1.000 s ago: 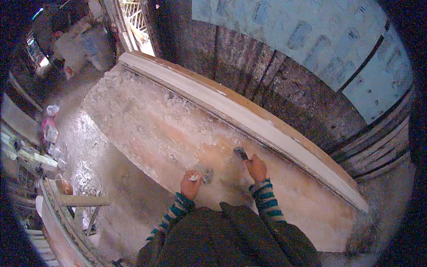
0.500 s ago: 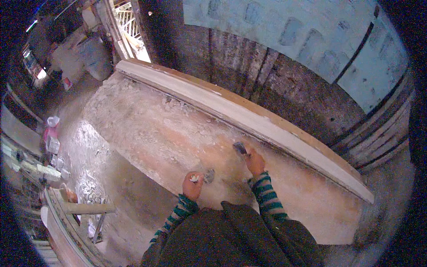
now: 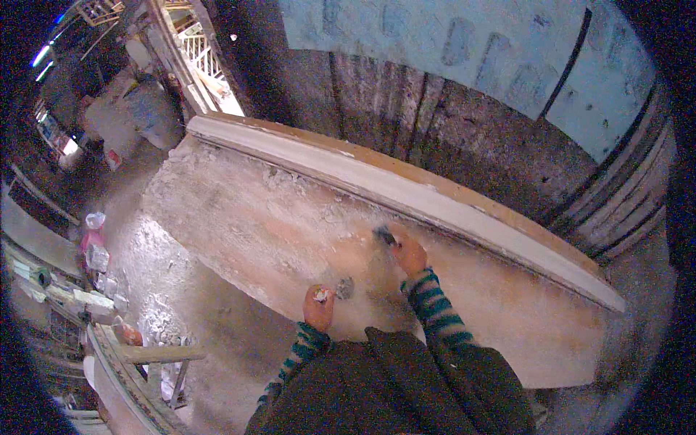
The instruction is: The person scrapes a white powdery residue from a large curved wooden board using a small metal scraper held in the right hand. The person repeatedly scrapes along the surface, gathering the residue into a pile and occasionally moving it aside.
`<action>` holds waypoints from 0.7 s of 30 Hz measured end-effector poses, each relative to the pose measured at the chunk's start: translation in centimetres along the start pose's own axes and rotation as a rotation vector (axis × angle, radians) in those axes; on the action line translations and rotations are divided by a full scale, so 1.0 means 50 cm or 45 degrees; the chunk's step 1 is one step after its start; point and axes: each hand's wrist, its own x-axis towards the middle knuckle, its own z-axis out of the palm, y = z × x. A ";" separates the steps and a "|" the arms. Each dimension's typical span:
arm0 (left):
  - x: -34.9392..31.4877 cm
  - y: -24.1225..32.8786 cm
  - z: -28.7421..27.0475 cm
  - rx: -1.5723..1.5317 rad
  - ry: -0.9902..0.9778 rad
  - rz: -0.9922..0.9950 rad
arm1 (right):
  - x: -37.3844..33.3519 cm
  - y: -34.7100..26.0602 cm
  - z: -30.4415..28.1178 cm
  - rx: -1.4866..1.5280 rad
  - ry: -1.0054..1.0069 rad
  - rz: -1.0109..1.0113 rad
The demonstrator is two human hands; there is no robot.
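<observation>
My right hand is closed round a short dark hand tool. Its head touches or hovers just over the dusty board; whether it is a brush or a scraper I cannot tell. My left hand is a closed fist over the board's near side, with something small and whitish showing at the fingers. Beside that fist is a grey lump; I cannot tell whether it is joined to what the hand holds. Pale, crumbly residue coats the board's far left part, while orange-brown patches show nearer me.
A long pale moulding runs along the board's far edge. Behind it stands a stained wall, blue above. At lower left are a wooden frame and white debris. A large drum-like container stands at far left.
My right hand and the dark tool have shifted slightly left across the board. The left fist stays by the grey lump. The whole view has tilted a little.
</observation>
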 end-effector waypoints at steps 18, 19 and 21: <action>0.013 0.047 0.010 0.105 -0.100 0.192 | 0.017 -0.070 -0.038 0.091 -0.140 0.303; 0.016 0.061 0.015 0.171 -0.143 0.254 | 0.011 -0.078 -0.057 0.104 -0.079 0.246; 0.038 0.076 0.034 0.038 -0.227 0.194 | -0.025 -0.127 -0.152 0.259 -0.003 0.377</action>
